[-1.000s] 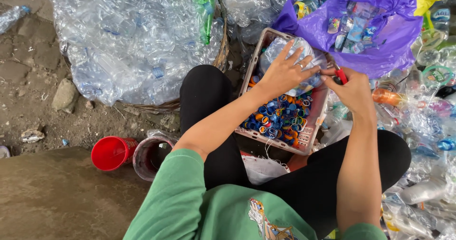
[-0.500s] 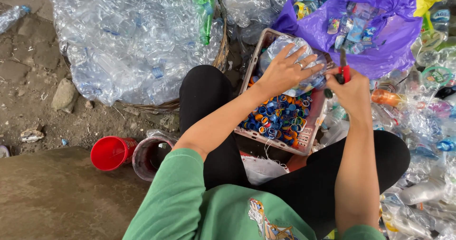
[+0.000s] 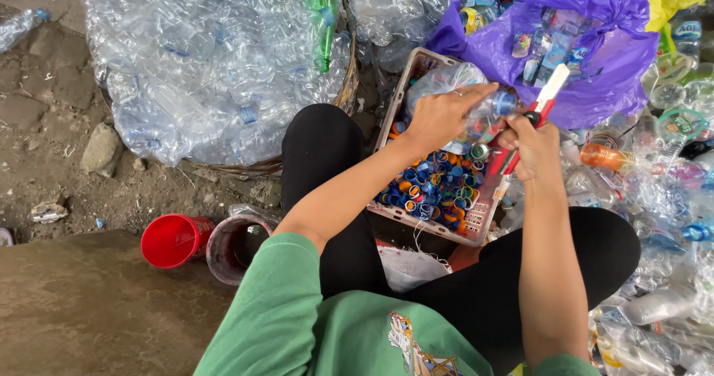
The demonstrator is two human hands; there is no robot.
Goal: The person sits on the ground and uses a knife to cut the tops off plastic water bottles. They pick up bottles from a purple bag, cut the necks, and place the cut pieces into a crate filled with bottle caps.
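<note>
The left hand point(image 3: 445, 116) has its fingers clamped on a crushed clear bottle point(image 3: 465, 97) above the crate point(image 3: 401, 104), while the right hand point(image 3: 529, 147) is closed around a red-handled cutter point(image 3: 537, 112), blade apparently at the bottle's neck, though that is hard to see. Below, at six o'clock, the crate already holds many loose caps and rings point(image 3: 435, 190). At twelve o'clock a purple bag point(image 3: 602, 71) still holds bottles; at nine o'clock lies a big heap of clear bottles point(image 3: 208, 63), so plenty seems left.

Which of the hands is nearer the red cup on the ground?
Left. The left hand grips a clear bottle over the crate, on the red cup side; the right hand, holding a red-handled cutter, sits farther away.
</note>
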